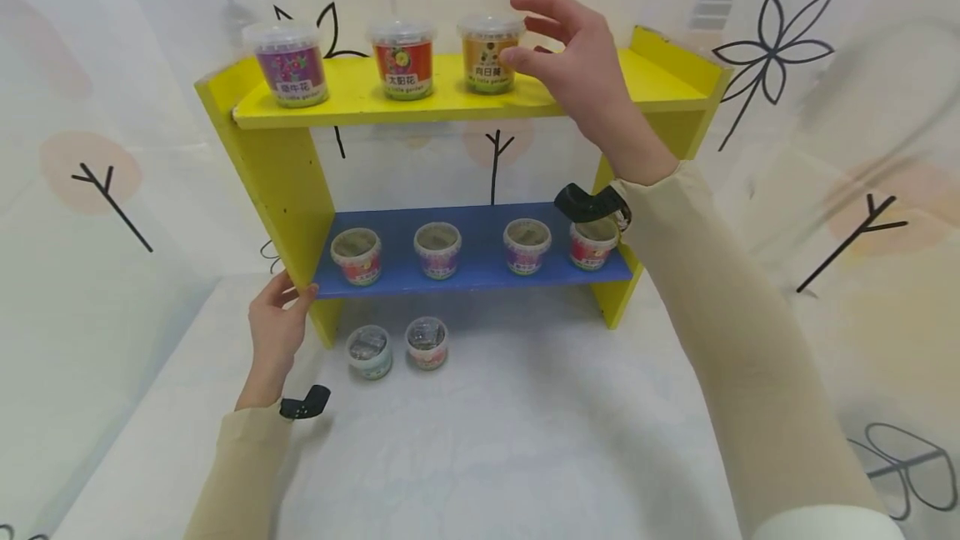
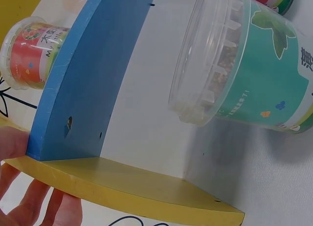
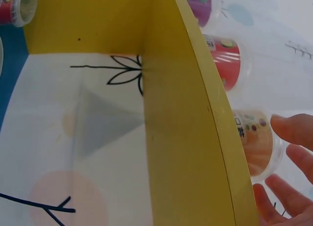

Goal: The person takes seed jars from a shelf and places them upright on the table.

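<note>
A yellow and blue wooden shelf (image 1: 480, 110) stands on a white surface. My left hand (image 1: 276, 325) holds its left side panel where the blue board (image 1: 472, 273) joins it, thumb in front and fingers on the panel's outer face. On the top board stands an orange-labelled plastic cup (image 1: 489, 57) with a clear lid. My right hand (image 1: 577, 57) is at this cup's right side, thumb and fingers spread around its lid end; light contact cannot be judged. A red-labelled cup (image 1: 403, 61) and a purple-labelled cup (image 1: 291, 67) stand left of it.
Several lidded cups, such as a purple one (image 1: 527, 247), line the blue board. Below stand a teal-labelled cup (image 1: 369, 352) and a pink-labelled cup (image 1: 427, 343) on the white surface. A patterned white backdrop (image 1: 847, 157) hangs behind the shelf.
</note>
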`<state>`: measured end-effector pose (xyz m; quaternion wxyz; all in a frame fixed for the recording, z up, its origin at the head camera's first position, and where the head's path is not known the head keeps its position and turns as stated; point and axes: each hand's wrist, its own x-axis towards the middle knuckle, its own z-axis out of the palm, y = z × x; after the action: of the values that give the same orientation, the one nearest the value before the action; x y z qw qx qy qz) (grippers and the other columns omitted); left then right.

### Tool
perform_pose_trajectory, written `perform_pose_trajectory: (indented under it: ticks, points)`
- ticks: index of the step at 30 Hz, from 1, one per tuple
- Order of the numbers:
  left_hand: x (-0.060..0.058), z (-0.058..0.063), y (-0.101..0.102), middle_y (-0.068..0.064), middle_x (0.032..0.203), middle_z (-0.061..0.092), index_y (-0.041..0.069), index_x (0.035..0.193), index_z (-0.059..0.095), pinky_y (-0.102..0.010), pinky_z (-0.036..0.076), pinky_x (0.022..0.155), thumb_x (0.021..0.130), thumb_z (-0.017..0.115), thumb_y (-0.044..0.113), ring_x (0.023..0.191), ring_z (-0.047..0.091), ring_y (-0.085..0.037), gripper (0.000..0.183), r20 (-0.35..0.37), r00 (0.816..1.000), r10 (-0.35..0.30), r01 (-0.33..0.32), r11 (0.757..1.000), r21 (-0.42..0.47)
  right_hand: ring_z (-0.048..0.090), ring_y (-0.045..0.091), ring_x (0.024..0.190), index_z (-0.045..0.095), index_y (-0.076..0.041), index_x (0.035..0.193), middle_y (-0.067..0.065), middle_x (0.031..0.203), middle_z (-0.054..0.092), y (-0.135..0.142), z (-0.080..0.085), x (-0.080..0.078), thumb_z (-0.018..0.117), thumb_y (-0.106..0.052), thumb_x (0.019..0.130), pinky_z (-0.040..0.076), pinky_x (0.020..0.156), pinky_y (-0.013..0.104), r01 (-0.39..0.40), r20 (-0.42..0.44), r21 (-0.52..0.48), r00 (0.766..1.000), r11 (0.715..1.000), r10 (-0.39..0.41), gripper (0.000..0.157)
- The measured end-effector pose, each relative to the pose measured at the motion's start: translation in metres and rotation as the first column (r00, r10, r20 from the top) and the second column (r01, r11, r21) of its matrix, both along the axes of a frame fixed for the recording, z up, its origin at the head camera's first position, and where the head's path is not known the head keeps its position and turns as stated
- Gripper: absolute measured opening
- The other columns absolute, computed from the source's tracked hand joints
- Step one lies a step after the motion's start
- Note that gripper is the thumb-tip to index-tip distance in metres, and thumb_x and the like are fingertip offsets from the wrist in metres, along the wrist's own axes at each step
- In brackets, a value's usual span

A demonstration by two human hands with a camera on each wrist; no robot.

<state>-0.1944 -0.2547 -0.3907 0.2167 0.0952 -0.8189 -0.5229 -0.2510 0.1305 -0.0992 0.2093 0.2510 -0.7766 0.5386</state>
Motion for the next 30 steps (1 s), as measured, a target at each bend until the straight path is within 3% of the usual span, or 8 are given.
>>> perform_pose_trajectory:
  ticks: [6, 12, 17, 22, 30]
  points:
    - [0.0000, -0.0004, -0.0003, -0.007, 0.135, 0.059, 0.018, 0.145, 0.053, -0.045, 0.047, 0.102, 0.099, 0.062, 0.031, 0.123, 0.053, -0.025, 0.049, 0.002, 1.000, 0.001, -0.001, 1.000, 0.013, 0.039, 0.014, 0.138, 0.053, -0.015, 0.145, -0.004, 0.151, 0.043, -0.0037, 0.0071, -0.0020, 0.071, -0.018, 0.093, 0.036, 0.110, 0.025, 0.040, 0.089, 0.084, 0.995, 0.996, -0.047, 0.055]
    - [-0.0002, -0.0009, -0.0004, -0.007, 0.136, 0.058, 0.019, 0.146, 0.053, -0.045, 0.047, 0.102, 0.099, 0.062, 0.032, 0.124, 0.052, -0.024, 0.050, 0.016, 1.000, 0.000, -0.001, 1.000, 0.025, 0.044, 0.016, 0.135, 0.059, -0.015, 0.139, -0.004, 0.148, 0.048, -0.0063, 0.0091, -0.0044, 0.071, -0.025, 0.094, 0.034, 0.109, 0.021, 0.078, 0.128, 0.095, 0.988, 0.992, -0.090, 0.047]
    - [0.0004, 0.0001, 0.0006, -0.007, 0.136, 0.058, 0.019, 0.146, 0.052, -0.045, 0.047, 0.102, 0.099, 0.062, 0.030, 0.124, 0.052, -0.024, 0.049, 0.016, 1.000, 0.005, -0.005, 1.000, 0.024, 0.048, 0.015, 0.131, 0.064, -0.012, 0.132, 0.000, 0.142, 0.053, -0.0069, 0.0092, -0.0057, 0.071, -0.024, 0.093, 0.035, 0.108, 0.019, 0.098, 0.151, 0.053, 0.983, 0.994, -0.105, 0.041]
    - [0.0005, -0.0005, 0.0002, -0.007, 0.135, 0.058, 0.019, 0.146, 0.052, -0.045, 0.047, 0.102, 0.099, 0.063, 0.030, 0.124, 0.052, -0.024, 0.050, 0.014, 1.000, 0.008, -0.008, 1.000, 0.024, 0.052, 0.017, 0.125, 0.065, -0.010, 0.129, 0.003, 0.139, 0.055, -0.0070, 0.0089, -0.0046, 0.072, -0.021, 0.093, 0.043, 0.104, 0.024, 0.075, 0.170, -0.002, 0.983, 0.997, -0.074, 0.039]
    - [-0.0001, -0.0007, -0.0001, -0.007, 0.137, 0.058, 0.019, 0.147, 0.051, -0.045, 0.047, 0.102, 0.099, 0.062, 0.031, 0.124, 0.052, -0.025, 0.050, 0.017, 1.000, 0.008, -0.008, 1.000, 0.016, 0.054, 0.021, 0.121, 0.067, -0.010, 0.123, 0.004, 0.134, 0.058, -0.0049, 0.0071, -0.0016, 0.074, -0.019, 0.091, 0.047, 0.100, 0.024, 0.022, 0.157, -0.087, 0.988, 0.996, -0.008, 0.035]
